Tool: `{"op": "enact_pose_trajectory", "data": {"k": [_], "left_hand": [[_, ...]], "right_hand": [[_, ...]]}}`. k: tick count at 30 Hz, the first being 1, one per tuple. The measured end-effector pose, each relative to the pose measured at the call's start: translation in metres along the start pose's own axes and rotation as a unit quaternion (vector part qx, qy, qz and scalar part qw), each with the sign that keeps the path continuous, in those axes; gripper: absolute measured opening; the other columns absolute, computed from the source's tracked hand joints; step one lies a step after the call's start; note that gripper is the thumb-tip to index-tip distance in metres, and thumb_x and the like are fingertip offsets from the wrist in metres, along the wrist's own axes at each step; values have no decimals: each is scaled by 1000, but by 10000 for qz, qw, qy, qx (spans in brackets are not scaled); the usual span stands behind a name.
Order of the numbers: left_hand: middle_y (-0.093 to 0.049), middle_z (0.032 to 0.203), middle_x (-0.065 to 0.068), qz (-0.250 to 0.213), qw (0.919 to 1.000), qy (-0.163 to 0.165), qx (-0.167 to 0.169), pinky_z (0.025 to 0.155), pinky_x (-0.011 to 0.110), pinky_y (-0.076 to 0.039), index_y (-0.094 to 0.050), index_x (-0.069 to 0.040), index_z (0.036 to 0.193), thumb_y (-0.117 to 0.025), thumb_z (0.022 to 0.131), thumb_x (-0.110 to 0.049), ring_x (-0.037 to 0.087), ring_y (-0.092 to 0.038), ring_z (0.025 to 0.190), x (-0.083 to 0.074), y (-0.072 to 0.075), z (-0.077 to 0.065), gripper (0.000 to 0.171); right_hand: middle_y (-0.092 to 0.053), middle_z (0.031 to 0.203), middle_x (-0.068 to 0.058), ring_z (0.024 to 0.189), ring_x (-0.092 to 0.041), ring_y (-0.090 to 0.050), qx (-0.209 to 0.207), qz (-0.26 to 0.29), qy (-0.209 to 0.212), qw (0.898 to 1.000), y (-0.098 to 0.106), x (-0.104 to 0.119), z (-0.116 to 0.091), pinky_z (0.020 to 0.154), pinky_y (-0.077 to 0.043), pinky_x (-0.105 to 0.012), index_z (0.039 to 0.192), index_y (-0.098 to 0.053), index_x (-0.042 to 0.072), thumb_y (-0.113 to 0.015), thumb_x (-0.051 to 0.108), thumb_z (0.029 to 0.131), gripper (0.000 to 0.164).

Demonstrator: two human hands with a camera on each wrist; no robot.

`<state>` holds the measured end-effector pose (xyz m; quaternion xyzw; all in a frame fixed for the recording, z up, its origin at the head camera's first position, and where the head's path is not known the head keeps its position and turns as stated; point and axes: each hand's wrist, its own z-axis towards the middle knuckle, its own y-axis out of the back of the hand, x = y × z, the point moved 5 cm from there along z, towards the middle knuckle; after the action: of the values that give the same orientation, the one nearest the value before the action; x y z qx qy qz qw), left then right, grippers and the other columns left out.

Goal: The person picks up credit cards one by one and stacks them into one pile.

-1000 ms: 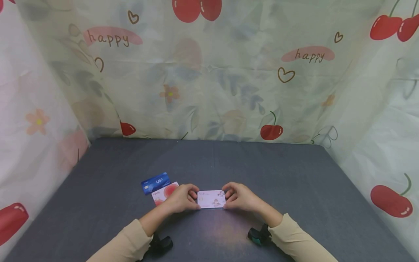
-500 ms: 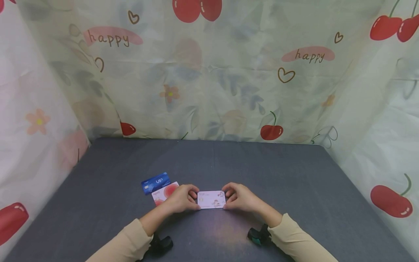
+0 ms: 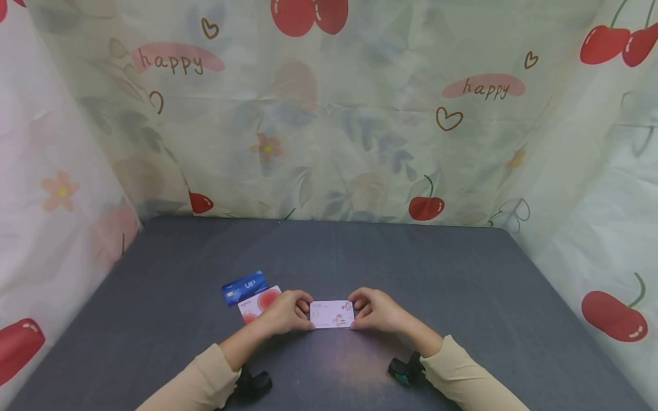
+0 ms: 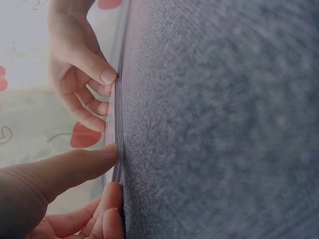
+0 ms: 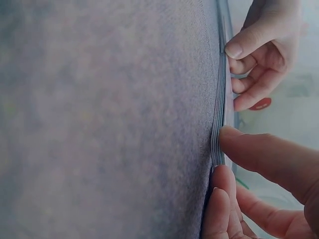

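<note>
In the head view, a pale pink VIP card [image 3: 331, 314] lies flat in front of the person, the top one of a stack. Several thin layered edges of the card stack [image 4: 118, 124] show in the left wrist view, low against the dark cloth. The left hand [image 3: 284, 311] pinches the stack's left end, thumb at the near corner and fingers at the far one. Its right end is held the same way by the right hand [image 3: 379, 310]. Seen from the right wrist, the thumb [image 5: 269, 154] presses on the edge of the layered cards.
Left of the hands lie a blue VIP card [image 3: 245, 287] and a pink card with red circles [image 3: 257, 301], partly hidden by the left hand. Dark cloth covers the table [image 3: 411, 262]. A patterned curtain [image 3: 329, 142] encloses its back and sides.
Both hands keep their places and their grip. The top pink card sits very slightly nearer the person than one second ago.
</note>
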<state>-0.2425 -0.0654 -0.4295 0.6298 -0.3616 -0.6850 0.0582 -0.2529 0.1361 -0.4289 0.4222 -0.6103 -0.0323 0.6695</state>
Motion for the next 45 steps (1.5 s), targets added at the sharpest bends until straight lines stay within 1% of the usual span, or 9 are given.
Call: {"op": "enact_pose_trajectory", "data": {"k": [6,11,25,30,38,45], "left_hand": [[-59,88,11,-9,10000,59,54,66,21,-53,-58,7,112,-78,71,-8,10,-57,69,-1,1,-1,48],[-59,88,10,21,9999,121,68,65,20,-52,-58,6,113,-78,72,-8,9,-57,69,-1,1,-1,48],[-59,88,10,44,9998,186,64,65,21,-52,-59,6,113,-78,72,-9,10,-56,68,-4,1,-3,48],[-60,88,10,70,9997,217,72,64,20,-52,-59,5,114,-78,72,-9,10,-56,68,-5,1,-3,48],[-60,88,10,55,9997,249,57,65,20,-52,-59,6,114,-78,72,-8,9,-56,68,-4,1,-3,48],[-60,89,9,102,9995,299,57,66,21,-52,-58,5,115,-78,72,-8,10,-55,68,-3,0,-2,49]], "right_hand": [[-57,95,-14,76,-13,-64,2,-46,-41,10000,0,0,0,62,-49,-19,114,-54,-5,-76,5,72,48],[-57,95,-13,75,-10,-63,19,-71,-94,9999,0,-1,0,62,-49,-18,114,-54,-5,-76,6,72,48],[-57,93,-13,76,-12,-63,49,-50,-64,10000,-1,-2,1,62,-49,-19,114,-54,-6,-76,5,72,49],[-57,93,-13,76,-12,-62,45,-39,-115,9999,-1,-2,2,62,-49,-19,113,-54,-6,-76,4,71,49],[-58,93,-10,75,-10,-61,15,-155,-321,9994,-1,-3,2,63,-49,-20,115,-54,-5,-77,6,72,50],[-58,93,-11,76,-11,-61,44,-114,-296,9995,-1,-2,3,62,-49,-20,115,-53,-6,-76,5,71,51]]}}
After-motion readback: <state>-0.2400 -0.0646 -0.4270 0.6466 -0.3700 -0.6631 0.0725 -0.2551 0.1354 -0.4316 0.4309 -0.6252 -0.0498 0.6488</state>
